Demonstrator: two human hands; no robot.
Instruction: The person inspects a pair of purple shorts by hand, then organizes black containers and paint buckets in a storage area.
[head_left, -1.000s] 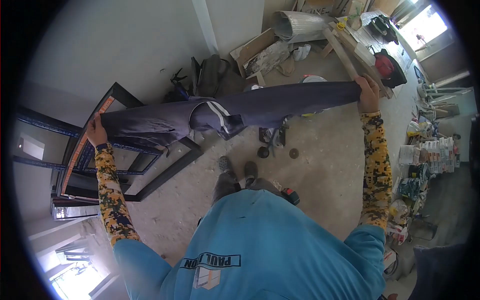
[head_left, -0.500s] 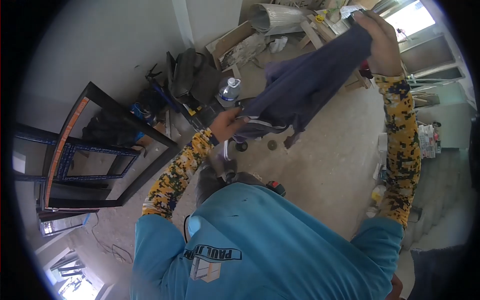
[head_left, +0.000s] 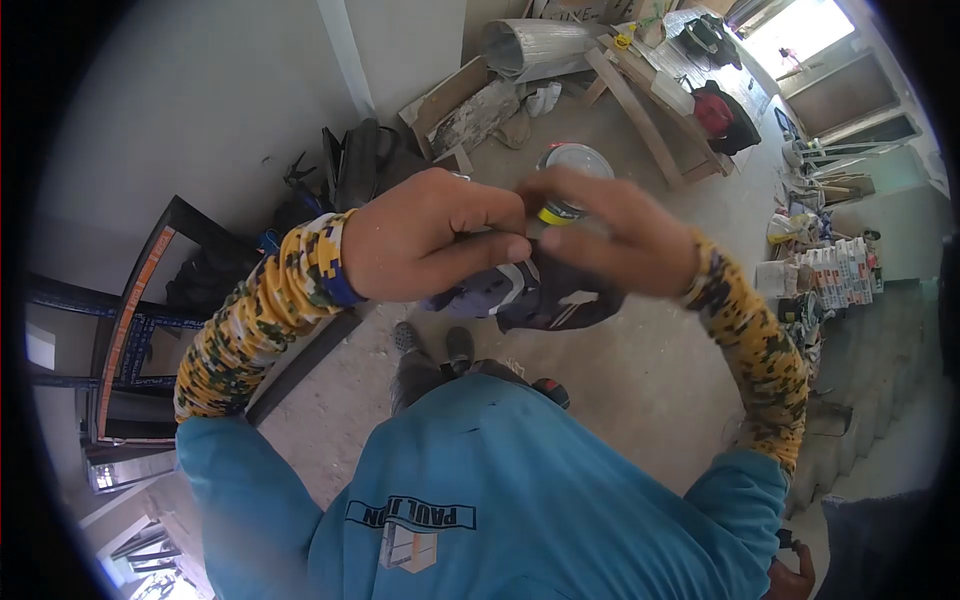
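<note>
A dark purple garment with white stripes (head_left: 570,300) hangs bunched below my two hands, which are raised close together before my chest. My left hand (head_left: 435,235) is closed, thumb against curled fingers, at the garment's upper edge. Facing it, my right hand (head_left: 625,235) is slightly blurred, with fingers and thumb bent in around the dark cloth. The exact grip points are partly hidden behind the fingers. Beyond the hands, a round tub with a pale lid and a yellow band (head_left: 580,162) stands on the floor, partly covered by my right hand.
Black window frames (head_left: 235,390) lean at the left. A dark bag (head_left: 370,155) sits by the wall. Farther back are a silver foil roll (head_left: 545,50) and a wooden trestle (head_left: 650,120). Stacked boxes (head_left: 835,275) stand right. Another person's hand (head_left: 792,575) shows at lower right.
The garment was stretched diagonally between my hands, the right one high. My right hand has come down and left to meet my left, and the cloth now hangs gathered beneath them.
</note>
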